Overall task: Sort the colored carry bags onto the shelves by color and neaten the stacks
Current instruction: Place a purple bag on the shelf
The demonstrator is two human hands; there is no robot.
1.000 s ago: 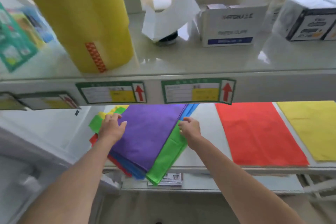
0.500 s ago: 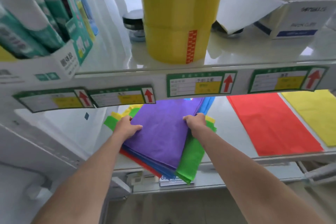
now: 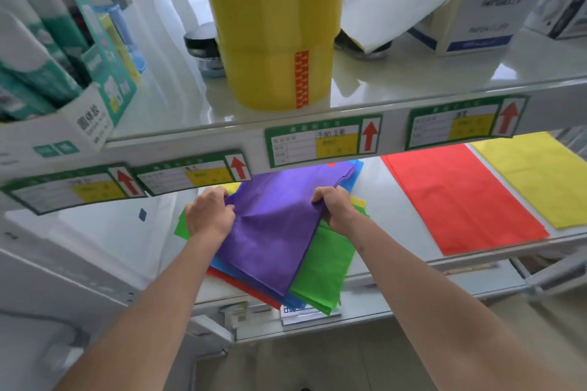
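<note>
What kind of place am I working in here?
Likely a stationery stockroom or supply store: labelled shelf tags with red arrows, an opened paper-clip carton, and flat coloured bags such as the red stack.

Left hand (image 3: pixel 209 216) and right hand (image 3: pixel 335 211) pinch opposite edges of purple bag (image 3: pixel 276 232) atop mixed pile: green bag (image 3: pixel 324 276), blue, red beneath. Red bag (image 3: pixel 460 203), yellow bag (image 3: pixel 536 178) flat on shelf (image 3: pixel 397 267) right. Yellow bucket (image 3: pixel 273 25) above.

Bare shelf (image 3: pixel 378 216) lies just right of your right hand (image 3: pixel 336 209); the upper shelf edge (image 3: pixel 317 124) hangs close above both hands.
</note>
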